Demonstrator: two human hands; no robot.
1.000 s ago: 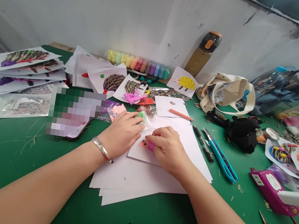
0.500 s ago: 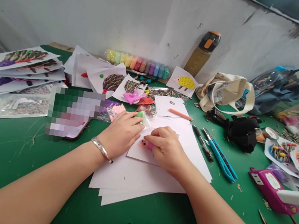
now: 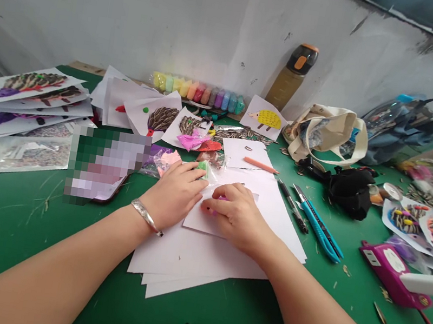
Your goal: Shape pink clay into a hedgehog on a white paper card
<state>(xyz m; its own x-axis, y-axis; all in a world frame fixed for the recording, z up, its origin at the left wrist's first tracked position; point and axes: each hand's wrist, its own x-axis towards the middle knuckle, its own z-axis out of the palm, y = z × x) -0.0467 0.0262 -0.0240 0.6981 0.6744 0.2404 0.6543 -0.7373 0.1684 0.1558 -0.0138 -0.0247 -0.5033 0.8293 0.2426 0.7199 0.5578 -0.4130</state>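
Observation:
My left hand (image 3: 179,194) lies flat with its fingers stretched over the left edge of a small white card (image 3: 200,225). Beside its fingertips is a clear bag with green clay (image 3: 203,170). My right hand (image 3: 240,215) is over the card, its thumb and forefinger apart. Purple clay (image 3: 218,206) on the card shows between these fingers, and the thumb covers most of a pinkish patch left of it. The right palm hides the rest of the card's picture. Under the card is a stack of larger white sheets (image 3: 171,262).
Left stand a phone (image 3: 113,189) and finished seed pictures (image 3: 31,86). An orange crayon-like stick (image 3: 261,165), a pen (image 3: 292,207) and a blue cutter (image 3: 319,227) lie right. Behind are clay packs (image 3: 198,92), a bottle (image 3: 290,80) and a cloth bag (image 3: 352,134). A magenta glue gun-like device (image 3: 391,274) lies far right.
The thumb and forefinger of my right hand have parted from a pinch, and the thumb now covers the pinkish patch. My left hand stays in place.

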